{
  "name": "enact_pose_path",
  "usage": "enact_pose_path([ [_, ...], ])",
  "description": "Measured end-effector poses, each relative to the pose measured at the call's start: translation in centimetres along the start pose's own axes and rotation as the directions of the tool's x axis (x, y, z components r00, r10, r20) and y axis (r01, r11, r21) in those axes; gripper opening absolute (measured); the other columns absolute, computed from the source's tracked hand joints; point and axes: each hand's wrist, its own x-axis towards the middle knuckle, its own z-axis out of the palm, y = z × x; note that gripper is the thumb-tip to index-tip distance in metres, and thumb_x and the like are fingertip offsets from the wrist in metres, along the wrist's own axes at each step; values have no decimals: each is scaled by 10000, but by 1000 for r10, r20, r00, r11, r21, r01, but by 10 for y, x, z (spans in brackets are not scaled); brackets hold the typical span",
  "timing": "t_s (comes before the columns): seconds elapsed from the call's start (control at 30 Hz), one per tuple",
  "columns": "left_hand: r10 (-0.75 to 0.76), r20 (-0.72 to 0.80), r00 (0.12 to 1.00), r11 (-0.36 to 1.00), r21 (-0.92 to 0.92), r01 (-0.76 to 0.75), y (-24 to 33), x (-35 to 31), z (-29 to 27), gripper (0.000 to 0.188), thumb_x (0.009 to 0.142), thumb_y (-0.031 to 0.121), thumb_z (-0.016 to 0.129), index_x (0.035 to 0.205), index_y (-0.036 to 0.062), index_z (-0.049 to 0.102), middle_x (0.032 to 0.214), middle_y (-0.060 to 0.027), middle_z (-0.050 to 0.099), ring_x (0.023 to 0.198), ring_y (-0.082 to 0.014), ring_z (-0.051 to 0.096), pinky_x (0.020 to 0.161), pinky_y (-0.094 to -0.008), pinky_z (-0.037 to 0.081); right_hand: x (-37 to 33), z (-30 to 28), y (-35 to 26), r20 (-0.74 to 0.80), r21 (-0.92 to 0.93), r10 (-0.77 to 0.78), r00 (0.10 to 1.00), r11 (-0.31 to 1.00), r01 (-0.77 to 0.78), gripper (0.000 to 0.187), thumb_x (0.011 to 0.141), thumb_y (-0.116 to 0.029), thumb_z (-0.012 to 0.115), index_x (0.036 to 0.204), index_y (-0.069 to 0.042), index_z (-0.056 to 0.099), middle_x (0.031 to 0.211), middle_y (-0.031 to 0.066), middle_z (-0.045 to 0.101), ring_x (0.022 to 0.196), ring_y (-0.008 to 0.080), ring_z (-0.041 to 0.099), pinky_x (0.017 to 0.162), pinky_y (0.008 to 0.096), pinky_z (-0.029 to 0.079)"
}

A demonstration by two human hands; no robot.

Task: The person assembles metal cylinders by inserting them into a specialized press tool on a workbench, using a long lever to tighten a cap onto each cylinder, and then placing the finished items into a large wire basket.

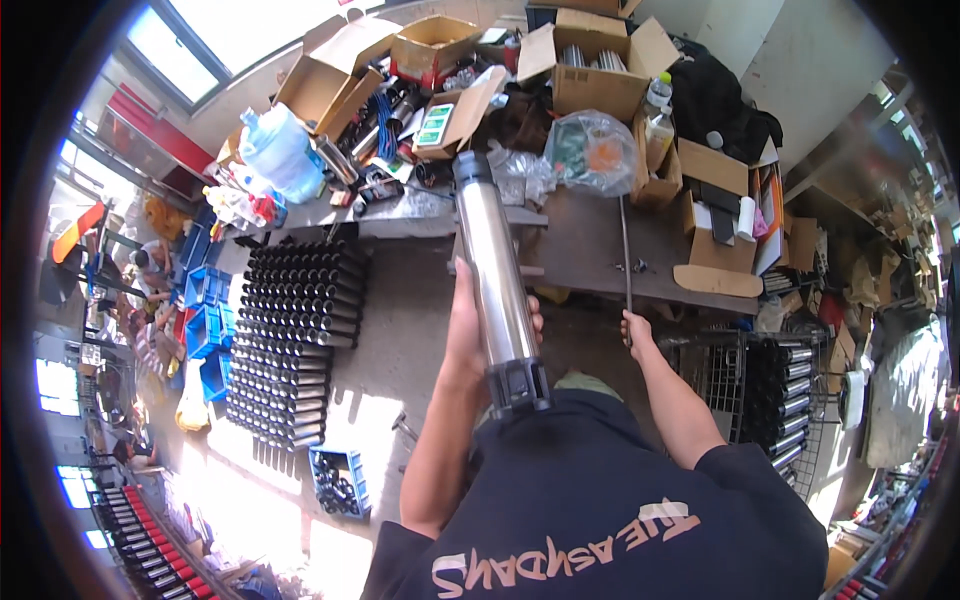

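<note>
My left hand (466,325) is wrapped round a shiny steel cylinder (495,262), which looks like a pump body. Black fittings cap both of its ends, and the lower one, with slots in it, comes close to my dark T-shirt. The cylinder is tilted slightly, its top leaning left over the edge of the workbench (585,235). Off to the right, my right hand (637,330) closes on the near end of a long thin metal rod (627,255). The rod's far part lies across the bench top. A few small metal bits (632,267) rest beside it.
Open cardboard boxes (590,85), a blue water jug (283,155) and a clear plastic bag (592,152) crowd the bench. Stacked black-ended cylinders (290,340) stand on the left floor near a blue crate (340,482). A wire cage (740,385) with more cylinders is at right.
</note>
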Motion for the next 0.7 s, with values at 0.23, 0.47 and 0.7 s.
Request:
enact_pose_path([
  [0.23,285,285,915,958,-58,-280,9,1,23,849,934,803,247,1285,66,483,888,-194,611,718,-315,644,622,-450,560,-46,-11,37,-172,29,9,985,1000,-4,338,897,-465,682,828,-140,619,714,-15,569,569,97,495,478,264,346],
  [0.47,506,63,860,828,244,-505,16,-14,50,835,965,761,202,1301,48,477,1022,-199,637,786,-329,671,700,-462,584,-46,-91,127,-196,-24,202,960,977,-210,383,914,-469,657,809,-109,580,611,6,550,463,132,492,383,292,328],
  [0.7,218,21,976,976,-1,-218,22,27,-13,811,946,781,275,1195,54,534,882,-172,636,715,-320,655,662,-475,573,-68,-99,113,-142,-306,215,966,919,-249,285,949,-358,641,1010,-80,638,784,41,649,573,137,547,479,308,402],
])
